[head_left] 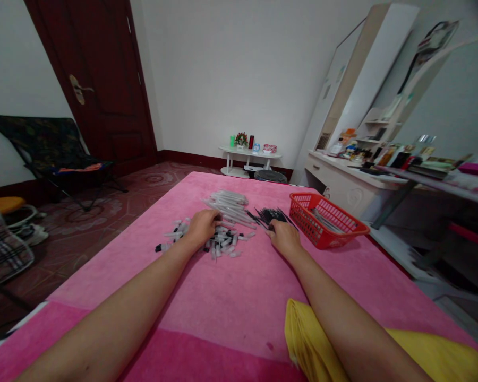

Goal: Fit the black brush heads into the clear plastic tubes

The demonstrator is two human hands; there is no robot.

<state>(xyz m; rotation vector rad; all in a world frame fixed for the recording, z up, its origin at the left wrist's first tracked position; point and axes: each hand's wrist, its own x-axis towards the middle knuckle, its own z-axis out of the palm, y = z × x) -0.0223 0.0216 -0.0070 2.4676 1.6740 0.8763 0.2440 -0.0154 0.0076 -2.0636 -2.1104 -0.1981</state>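
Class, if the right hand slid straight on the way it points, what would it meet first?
Probably the black sticks, right at the fingertips of the right hand; the red basket lies off to its right.

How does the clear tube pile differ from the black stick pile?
The clear tube pile is whitish and larger, the black stick pile dark and smaller. The left hand touches the clear one, the right hand the black one, nearer the red basket. Both lie on the pink cover.
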